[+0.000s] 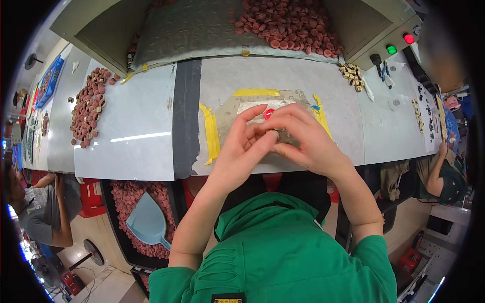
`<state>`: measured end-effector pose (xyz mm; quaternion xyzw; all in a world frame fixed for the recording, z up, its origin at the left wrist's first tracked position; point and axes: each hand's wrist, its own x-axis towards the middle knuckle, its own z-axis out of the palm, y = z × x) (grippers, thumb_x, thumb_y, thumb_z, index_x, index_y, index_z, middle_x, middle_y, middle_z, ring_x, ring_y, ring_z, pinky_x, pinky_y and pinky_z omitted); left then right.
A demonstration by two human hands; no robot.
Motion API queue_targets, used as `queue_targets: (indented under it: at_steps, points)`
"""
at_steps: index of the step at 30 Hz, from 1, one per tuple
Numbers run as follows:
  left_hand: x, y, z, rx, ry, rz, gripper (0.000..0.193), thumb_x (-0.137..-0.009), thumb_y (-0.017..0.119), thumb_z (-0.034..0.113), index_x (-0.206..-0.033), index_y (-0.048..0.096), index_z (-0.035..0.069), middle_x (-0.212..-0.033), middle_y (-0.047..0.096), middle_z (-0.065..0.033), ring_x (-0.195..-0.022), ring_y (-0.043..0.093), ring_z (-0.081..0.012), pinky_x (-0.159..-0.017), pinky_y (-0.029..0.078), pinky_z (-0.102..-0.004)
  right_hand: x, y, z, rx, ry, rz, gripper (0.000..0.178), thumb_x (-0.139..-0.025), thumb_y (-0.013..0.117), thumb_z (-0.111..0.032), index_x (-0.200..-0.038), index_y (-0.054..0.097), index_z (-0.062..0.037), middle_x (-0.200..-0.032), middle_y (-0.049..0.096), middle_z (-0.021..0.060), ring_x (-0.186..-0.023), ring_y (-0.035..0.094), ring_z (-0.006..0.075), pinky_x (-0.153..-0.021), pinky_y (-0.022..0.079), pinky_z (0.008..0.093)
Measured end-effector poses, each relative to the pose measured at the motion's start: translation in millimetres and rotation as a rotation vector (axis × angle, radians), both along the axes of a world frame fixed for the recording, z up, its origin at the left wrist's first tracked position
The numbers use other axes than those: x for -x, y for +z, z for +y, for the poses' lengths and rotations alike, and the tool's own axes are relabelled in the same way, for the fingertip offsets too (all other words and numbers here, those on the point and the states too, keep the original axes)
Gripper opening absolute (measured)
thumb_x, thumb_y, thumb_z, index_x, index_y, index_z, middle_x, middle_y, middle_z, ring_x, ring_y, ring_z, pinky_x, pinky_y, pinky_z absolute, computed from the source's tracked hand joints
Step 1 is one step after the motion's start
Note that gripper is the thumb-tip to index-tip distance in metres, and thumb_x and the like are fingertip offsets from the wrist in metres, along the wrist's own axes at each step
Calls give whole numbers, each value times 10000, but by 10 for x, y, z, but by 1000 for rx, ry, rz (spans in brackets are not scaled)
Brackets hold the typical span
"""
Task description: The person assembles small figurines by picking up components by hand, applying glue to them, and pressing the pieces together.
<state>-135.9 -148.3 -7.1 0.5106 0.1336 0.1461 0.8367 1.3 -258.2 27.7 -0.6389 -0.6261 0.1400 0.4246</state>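
Note:
My left hand point(246, 146) and my right hand point(305, 139) meet over the taped work patch in the middle of the bench. Their thumbs and fingers are bent and pressed together at the tips, around something small and dark that the fingers mostly hide. A small round red piece point(269, 114) with a white mark shows between the forefingers; whether it is held or lies on the patch I cannot tell. Under the hands, a worn clear sheet point(227, 110) is fixed with yellow tape strips point(210, 136).
Pink round ridged pieces point(288, 28) heap on a padded surface inside the grey housing ahead. More pink pieces point(88, 108) lie at left, and cream-coloured pieces point(352, 76) at right near pliers point(387, 74). A blue scoop point(146, 219) rests in a black bin of pink pieces. Other people sit at both sides.

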Motion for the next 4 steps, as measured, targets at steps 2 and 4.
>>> queue_targets:
  at_steps: [2, 4]
  points:
    - [15, -20, 40, 77, -30, 6, 545, -946, 563, 174, -1397, 287, 42, -1111, 569, -92, -944, 557, -123, -817, 445, -261, 10, -15, -52, 30, -13, 165, 276, -786, 694, -103, -1044, 604, -59, -995, 582, 83, -932, 566, 239, -844, 458, 364]
    - [30, -11, 82, 158, -97, 31, 611, -939, 576, 251, -1429, 258, 71, -1199, 534, -75, -1044, 547, -141, -932, 428, -298, -29, -55, -106, 111, 17, 427, 284, -875, 648, -164, -1133, 573, -72, -1082, 587, 74, -1039, 568, 219, -931, 446, 353]
